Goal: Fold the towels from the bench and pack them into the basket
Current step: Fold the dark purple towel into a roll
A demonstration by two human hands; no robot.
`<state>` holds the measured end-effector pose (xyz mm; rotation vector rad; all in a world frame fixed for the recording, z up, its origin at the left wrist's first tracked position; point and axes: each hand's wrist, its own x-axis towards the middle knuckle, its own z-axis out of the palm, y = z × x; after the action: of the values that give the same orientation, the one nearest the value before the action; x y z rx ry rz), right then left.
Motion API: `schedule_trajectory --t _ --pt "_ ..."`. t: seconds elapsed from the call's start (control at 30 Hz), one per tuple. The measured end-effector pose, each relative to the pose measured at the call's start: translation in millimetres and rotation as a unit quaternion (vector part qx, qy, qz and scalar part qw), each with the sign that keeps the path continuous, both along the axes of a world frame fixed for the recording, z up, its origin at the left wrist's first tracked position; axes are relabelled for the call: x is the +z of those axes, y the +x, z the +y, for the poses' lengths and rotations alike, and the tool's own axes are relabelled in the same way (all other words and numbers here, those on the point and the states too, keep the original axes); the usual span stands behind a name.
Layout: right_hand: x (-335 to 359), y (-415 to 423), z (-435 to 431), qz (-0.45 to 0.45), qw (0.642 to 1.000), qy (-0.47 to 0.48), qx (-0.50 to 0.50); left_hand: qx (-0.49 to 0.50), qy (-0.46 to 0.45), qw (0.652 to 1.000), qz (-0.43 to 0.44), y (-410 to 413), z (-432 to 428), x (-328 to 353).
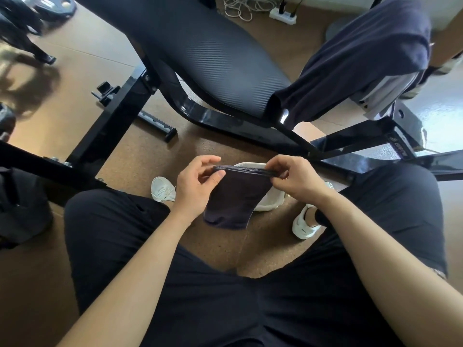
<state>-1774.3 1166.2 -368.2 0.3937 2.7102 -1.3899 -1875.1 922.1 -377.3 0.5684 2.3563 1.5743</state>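
Observation:
A folded dark navy towel [234, 199] hangs between my hands above the floor. My left hand [198, 182] pinches its top left corner and my right hand [294, 179] pinches the top right edge. Behind the towel sits a white basket [271, 200], mostly hidden by the cloth and my right hand. Another dark navy towel [355, 61] is draped over the right end of the black padded bench [200, 48], with a light grey towel [385, 96] under it.
The bench's black steel frame [110, 121] spreads across the brown floor ahead. My knees in black trousers and white shoes [162, 190] flank the basket. A power strip with cables [283, 15] lies at the back. A dark bag [20, 209] sits at the left.

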Motion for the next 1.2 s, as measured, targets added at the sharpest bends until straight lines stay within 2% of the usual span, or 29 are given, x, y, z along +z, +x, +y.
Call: schedule_trajectory --t 0.17,0.37,0.47,0.6,0.7,0.87,1.03,1.2 --pt "3 -1 -16 0.001 0.999 0.017 0.047 -0.019 0.036 0.998 -0.043 2 5 5" --pt "4 -9 -44 0.113 0.989 0.046 0.086 -0.029 0.052 0.997 -0.057 0 6 4" --pt "8 -10 -47 0.135 0.978 0.082 0.136 -0.011 0.068 0.995 -0.072 -4 4 5" --pt "10 -11 -44 0.09 0.964 0.132 0.211 -0.025 0.059 0.996 -0.065 -7 3 6" --pt "10 -10 -41 0.066 0.962 0.122 0.236 -0.042 0.057 0.995 -0.069 -4 6 7" --pt "32 2 -35 0.091 0.981 0.052 0.166 -0.115 0.081 0.978 -0.152 -6 2 -1" --pt "56 10 -21 0.135 0.986 -0.008 0.096 -0.178 -0.038 0.968 -0.175 2 11 -32" --pt "53 12 4 0.155 0.987 0.042 0.006 -0.145 -0.107 0.968 -0.173 -2 9 -61"
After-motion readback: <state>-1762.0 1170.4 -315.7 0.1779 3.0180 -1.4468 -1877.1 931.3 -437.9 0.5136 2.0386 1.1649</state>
